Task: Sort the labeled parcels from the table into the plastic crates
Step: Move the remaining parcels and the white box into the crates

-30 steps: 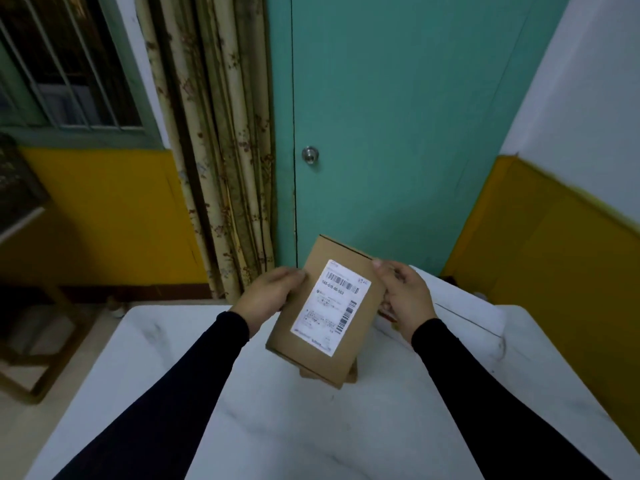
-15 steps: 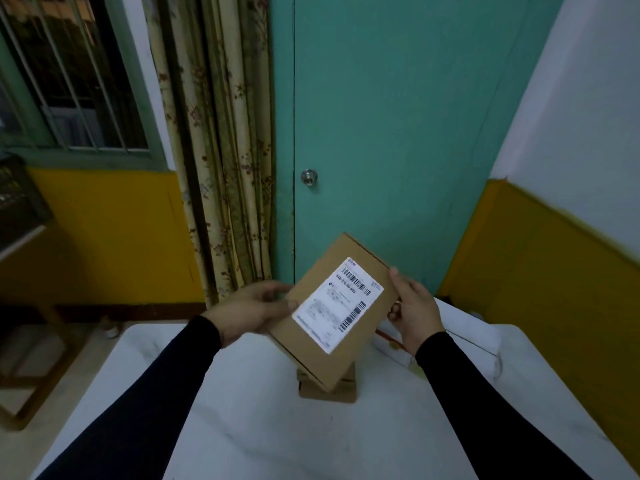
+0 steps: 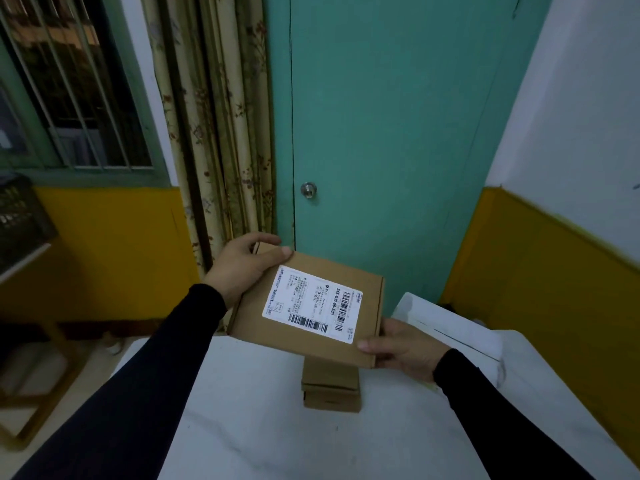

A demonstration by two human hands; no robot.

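Head view shows me holding a flat cardboard parcel point(image 3: 308, 306) in the middle of the frame, label point(image 3: 311, 303) up, lifted clear of the white table point(image 3: 242, 410). The main risk is a slip: each of my 2 hands has only a corner, so if either lets go early the flat box could swing down onto the stacked parcels point(image 3: 330, 386) directly below it and knock them askew. I could also misread the label, since it lies sideways to me. My left hand point(image 3: 242, 268) grips the upper-left corner, thumb on top, fingers curled over the far edge. My right hand point(image 3: 405, 348) pinches the lower-right corner, thumb on the top face, fingers hidden beneath. A dark crate point(image 3: 17, 216) sits at the left edge, well apart.
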